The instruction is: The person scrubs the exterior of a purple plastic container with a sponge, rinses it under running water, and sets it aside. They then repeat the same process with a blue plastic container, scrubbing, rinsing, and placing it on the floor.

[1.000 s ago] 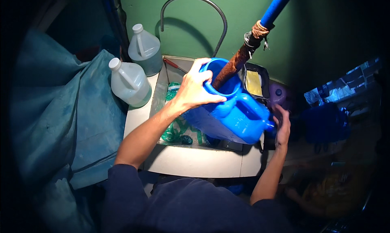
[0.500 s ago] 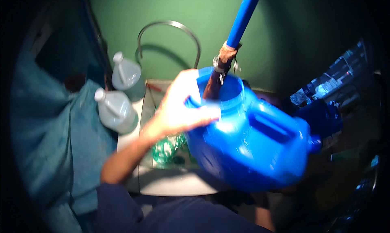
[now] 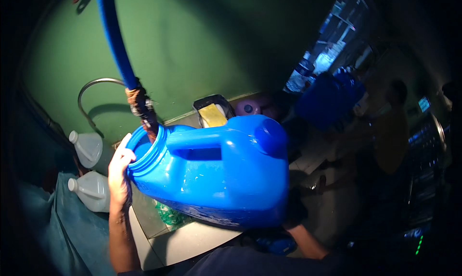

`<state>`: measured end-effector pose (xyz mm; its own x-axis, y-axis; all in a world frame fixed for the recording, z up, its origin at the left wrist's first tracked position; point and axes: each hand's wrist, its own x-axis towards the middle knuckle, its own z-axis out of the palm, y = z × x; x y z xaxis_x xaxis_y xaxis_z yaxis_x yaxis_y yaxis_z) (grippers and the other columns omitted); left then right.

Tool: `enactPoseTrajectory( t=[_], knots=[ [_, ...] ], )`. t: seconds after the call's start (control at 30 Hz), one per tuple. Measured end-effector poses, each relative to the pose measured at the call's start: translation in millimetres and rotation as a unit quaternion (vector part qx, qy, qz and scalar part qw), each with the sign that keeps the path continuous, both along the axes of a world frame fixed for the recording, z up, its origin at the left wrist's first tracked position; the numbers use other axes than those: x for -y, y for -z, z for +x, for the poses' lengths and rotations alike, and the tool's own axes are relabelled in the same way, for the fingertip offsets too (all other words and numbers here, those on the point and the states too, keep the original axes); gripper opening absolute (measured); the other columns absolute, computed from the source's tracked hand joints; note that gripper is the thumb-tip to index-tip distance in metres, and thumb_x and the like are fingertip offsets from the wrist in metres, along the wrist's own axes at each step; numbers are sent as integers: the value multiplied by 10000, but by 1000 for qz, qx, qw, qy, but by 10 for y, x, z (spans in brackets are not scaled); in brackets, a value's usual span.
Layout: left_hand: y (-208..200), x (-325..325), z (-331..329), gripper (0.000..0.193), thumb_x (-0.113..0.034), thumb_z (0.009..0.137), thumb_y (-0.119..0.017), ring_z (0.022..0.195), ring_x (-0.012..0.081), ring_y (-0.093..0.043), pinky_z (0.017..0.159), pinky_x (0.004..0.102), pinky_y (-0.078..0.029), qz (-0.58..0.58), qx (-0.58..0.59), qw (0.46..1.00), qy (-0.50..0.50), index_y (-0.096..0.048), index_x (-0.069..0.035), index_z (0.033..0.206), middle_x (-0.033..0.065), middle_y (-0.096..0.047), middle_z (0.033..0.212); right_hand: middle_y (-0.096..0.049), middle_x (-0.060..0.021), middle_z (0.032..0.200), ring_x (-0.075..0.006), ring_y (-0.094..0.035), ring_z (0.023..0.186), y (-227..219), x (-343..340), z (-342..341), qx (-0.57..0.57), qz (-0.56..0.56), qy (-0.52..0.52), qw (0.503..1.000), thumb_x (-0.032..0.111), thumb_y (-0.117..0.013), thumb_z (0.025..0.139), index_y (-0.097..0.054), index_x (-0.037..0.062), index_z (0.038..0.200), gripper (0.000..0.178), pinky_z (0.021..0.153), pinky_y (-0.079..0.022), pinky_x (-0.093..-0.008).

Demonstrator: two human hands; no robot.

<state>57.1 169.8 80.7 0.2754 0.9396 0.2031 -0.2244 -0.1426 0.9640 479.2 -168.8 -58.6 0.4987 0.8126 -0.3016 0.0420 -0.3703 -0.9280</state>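
A large blue plastic jug (image 3: 207, 180) lies tilted on its side, its wide threaded mouth toward the left and a blue cap (image 3: 270, 135) at the right end. Curled over the rim of the mouth, my left hand (image 3: 120, 168) grips the jug. Into that mouth hangs a blue hose (image 3: 113, 35) with a brown wrapped end (image 3: 143, 110); its tip is hidden inside. My right forearm (image 3: 308, 242) reaches up to the jug's lower right end, where my right hand (image 3: 292, 222) is mostly hidden behind it.
Two whitish jugs (image 3: 94, 192) stand at the left beside a teal cloth (image 3: 82, 232). A green mesh bundle (image 3: 168, 214) sits below the blue jug. Behind are a yellow sponge (image 3: 212, 115) in a black tray and a purple container (image 3: 248, 107). Another person (image 3: 390, 136) is at the dim right.
The view has swung right. The jug has turned closer to level, its mouth now facing left. My left hand has stayed at the rim, and the hose end is still in the mouth.
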Motion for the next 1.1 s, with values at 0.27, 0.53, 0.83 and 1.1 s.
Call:
enactPoseTrajectory(
  t=[0.27, 0.53, 0.83, 1.1],
  knots=[
    [1347, 37, 374, 379, -181, 881, -613, 1133, 209, -578, 1014, 357, -448, -297, 192, 932, -81, -584, -49, 1235, 107, -628, 1179, -535, -208, 1376, -305, -548, 1234, -1660, -187, -29, 151, 157, 126, 968, 436, -667, 920, -403, -5, 1484, 763, 1056, -443, -440],
    [2254, 423, 895, 339, -398, 997, -580, 789, 109, -595, 746, 254, -486, -226, 254, 937, 80, -604, -66, 1066, 19, -631, 928, -386, -227, 1526, -336, -430, 1378, -2222, -958, -1039, 453, 240, -133, 848, 664, -625, 871, -354, -32, 1516, 987, 1108, -383, -467],
    [2532, 624, 1031, 329, -400, 974, -620, 797, 111, -582, 745, 262, -474, -268, 182, 939, 114, -605, -74, 935, 19, -613, 885, -362, -268, 1476, -446, -429, 1326, -2448, -1692, -1992, 558, 318, -280, 713, 687, -703, 773, -467, 100, 1476, 946, 1050, -398, -590],
    [2447, 513, 649, 352, -402, 954, -656, 804, 113, -571, 745, 270, -463, -251, 131, 957, 63, -606, -81, 820, 19, -596, 847, -430, -246, 1469, -407, -487, 1298, -2290, -1131, -1620, 496, 314, -145, 796, 490, -677, 804, -421, 52, 1497, 859, 1032, -447, -531]
  ],
)
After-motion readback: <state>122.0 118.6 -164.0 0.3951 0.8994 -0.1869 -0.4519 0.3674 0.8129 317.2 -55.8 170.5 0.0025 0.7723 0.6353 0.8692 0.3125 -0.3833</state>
